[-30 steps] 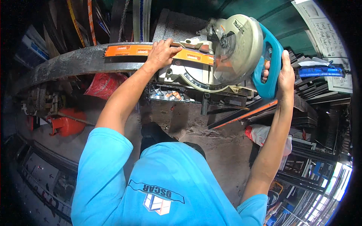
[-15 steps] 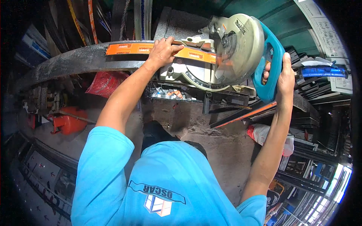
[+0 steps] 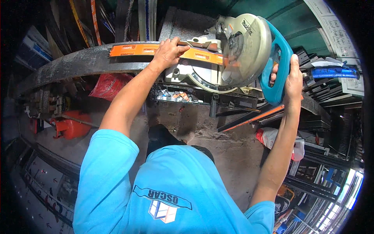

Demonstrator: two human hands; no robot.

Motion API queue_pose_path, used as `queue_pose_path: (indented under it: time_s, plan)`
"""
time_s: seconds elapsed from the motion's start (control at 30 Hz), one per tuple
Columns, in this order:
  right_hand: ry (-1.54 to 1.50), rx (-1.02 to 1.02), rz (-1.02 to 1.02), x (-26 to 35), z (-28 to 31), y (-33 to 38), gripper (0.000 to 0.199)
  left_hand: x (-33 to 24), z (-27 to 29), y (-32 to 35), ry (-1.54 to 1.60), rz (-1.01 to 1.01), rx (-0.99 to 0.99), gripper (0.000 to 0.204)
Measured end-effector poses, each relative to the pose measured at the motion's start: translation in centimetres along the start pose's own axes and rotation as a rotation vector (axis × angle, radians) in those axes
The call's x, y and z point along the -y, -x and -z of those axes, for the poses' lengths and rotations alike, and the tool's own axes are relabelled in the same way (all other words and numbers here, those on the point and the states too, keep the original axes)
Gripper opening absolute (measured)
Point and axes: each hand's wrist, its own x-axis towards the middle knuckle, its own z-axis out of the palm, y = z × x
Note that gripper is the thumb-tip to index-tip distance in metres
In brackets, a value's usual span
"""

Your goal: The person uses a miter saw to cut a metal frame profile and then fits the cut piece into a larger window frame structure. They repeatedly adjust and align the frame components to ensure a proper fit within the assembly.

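Left hand (image 3: pixel 168 52) pressed flat on orange-wrapped bar (image 3: pixel 156 50) along workbench (image 3: pixel 74 62) edge; right hand (image 3: pixel 291 76) gripping miter saw (image 3: pixel 233 50) teal handle (image 3: pixel 277 74).

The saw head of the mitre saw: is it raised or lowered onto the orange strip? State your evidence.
Lowered. The saw head meets the orange strip, the right hand gripping its teal handle, the left hand pressing the strip.
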Motion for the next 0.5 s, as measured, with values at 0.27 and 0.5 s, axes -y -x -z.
queue_pose_path:
  time_s: [0.27,0.5]
  plan:
    - [-0.003,-0.002,0.025,-0.53,0.06,0.12,0.065,0.0,-0.07,-0.05,-0.049,0.021,0.022,0.043]
    - [0.016,-0.011,0.044,-0.63,-0.04,0.17,0.066,-0.2,-0.05,0.02,-0.073,0.02,-0.002,0.045]
